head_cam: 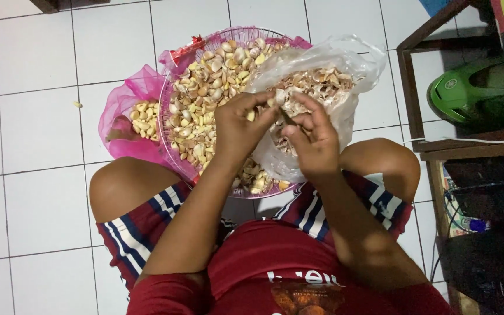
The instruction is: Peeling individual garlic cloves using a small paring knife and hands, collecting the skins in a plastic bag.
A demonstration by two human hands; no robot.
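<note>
A: Pinching a garlic clove (251, 115) — that is the left hand (237, 129), thumb and forefinger shut on it. Clove sits between the two hands, above the near rim of the basket.

B: Right hand?

A: Right hand (313, 137) is just beside the clove, fingers (305, 104) curled toward it at the skin. Whether it grips anything itself, cannot tell; the fingertips overlap.

B: Directly behind the grip?

A: Clear plastic bag (333, 70) of papery peels, mouth open, touching the right hand's far side. Under both hands, a pink wire basket (173, 87) heaped with unpeeled cloves.

B: Further out?

A: Left of the basket, a pink plastic bag (121, 111) with a small pile of peeled cloves (144, 119). One stray clove (77, 105) on the white tile floor (36, 175), well apart from the grip. Green helmet (468, 90) far right.
</note>
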